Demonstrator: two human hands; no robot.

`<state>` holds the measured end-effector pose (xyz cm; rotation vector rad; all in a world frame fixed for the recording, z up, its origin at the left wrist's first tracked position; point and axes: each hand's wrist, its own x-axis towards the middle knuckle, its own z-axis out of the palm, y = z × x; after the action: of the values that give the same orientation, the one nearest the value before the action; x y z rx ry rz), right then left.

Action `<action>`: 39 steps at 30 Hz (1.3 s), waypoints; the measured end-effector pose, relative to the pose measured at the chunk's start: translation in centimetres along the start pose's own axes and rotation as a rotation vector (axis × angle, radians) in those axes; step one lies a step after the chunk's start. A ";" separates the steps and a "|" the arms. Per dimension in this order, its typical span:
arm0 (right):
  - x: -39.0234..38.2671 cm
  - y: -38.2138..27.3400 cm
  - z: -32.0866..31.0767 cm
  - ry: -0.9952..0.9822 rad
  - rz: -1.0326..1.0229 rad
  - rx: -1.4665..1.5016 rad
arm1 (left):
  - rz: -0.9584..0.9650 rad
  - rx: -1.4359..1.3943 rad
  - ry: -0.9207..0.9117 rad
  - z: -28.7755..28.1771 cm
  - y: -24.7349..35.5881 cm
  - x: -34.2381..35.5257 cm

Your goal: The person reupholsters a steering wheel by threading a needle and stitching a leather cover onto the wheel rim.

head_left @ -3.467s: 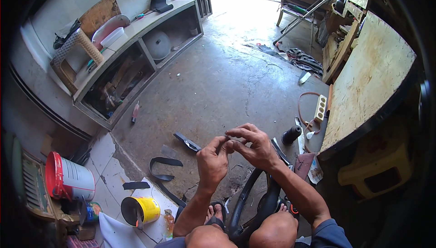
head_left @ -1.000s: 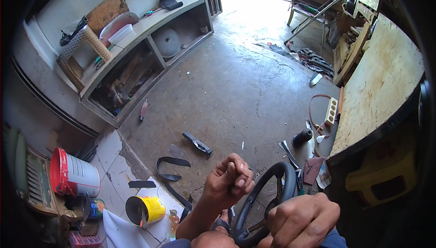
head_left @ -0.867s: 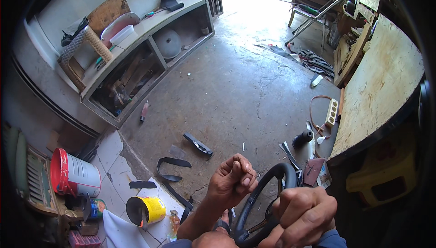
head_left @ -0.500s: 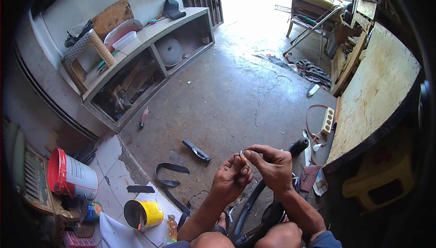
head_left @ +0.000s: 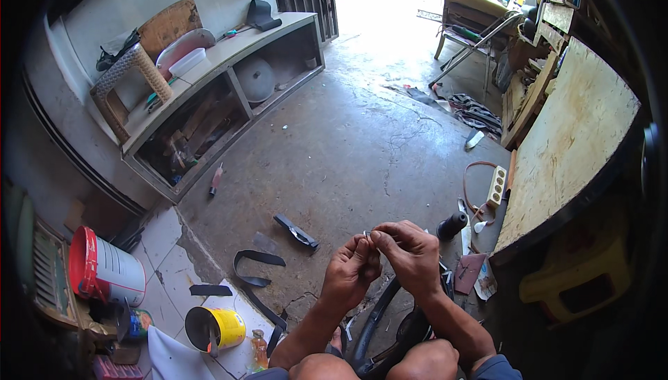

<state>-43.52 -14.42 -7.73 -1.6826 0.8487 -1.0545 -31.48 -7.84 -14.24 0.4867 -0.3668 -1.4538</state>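
My left hand (head_left: 348, 272) and my right hand (head_left: 412, 258) meet above my knees, thumbs and fingers pinched together at the tips. Between them is a tiny pale sliver, too small to name. Below the hands, a black curved tube-like thing (head_left: 376, 321) lies between my legs, partly hidden by my right forearm and knee. To the left on the floor are a dark strap (head_left: 252, 280) and a black bar-shaped piece (head_left: 296, 232) with a pale patch. A black cylinder (head_left: 452, 226) stands just right of my right hand.
A yellow tin (head_left: 231, 327), a small bottle (head_left: 259, 346) and a red-and-white bucket (head_left: 115, 268) sit at the left. A power strip (head_left: 496, 186) with its cord lies at the right, beside a pale board (head_left: 574, 143). A low shelf (head_left: 229, 77) runs along the left wall.
The whole view has shifted slightly to the right, so things appear a little further left. Both hands keep their pinch, with the fingertips slightly closer together.
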 end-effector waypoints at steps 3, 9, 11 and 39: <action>-0.1 0.6 -0.1 0.017 0.036 0.018 | 0.007 0.028 0.012 0.2 -0.1 0.1; -0.2 0.7 -0.2 0.018 0.024 -0.021 | 0.017 0.048 0.016 0.1 -0.4 0.2; -0.2 0.8 -0.1 0.014 0.028 -0.023 | 0.028 0.059 0.031 0.1 -0.4 0.2; -0.1 0.2 -0.1 0.020 -0.064 -0.134 | 0.019 0.040 0.012 -0.3 -0.3 0.3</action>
<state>-43.69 -14.43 -7.89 -1.8246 0.9004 -1.0791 -31.55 -8.15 -14.69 0.5232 -0.3908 -1.4265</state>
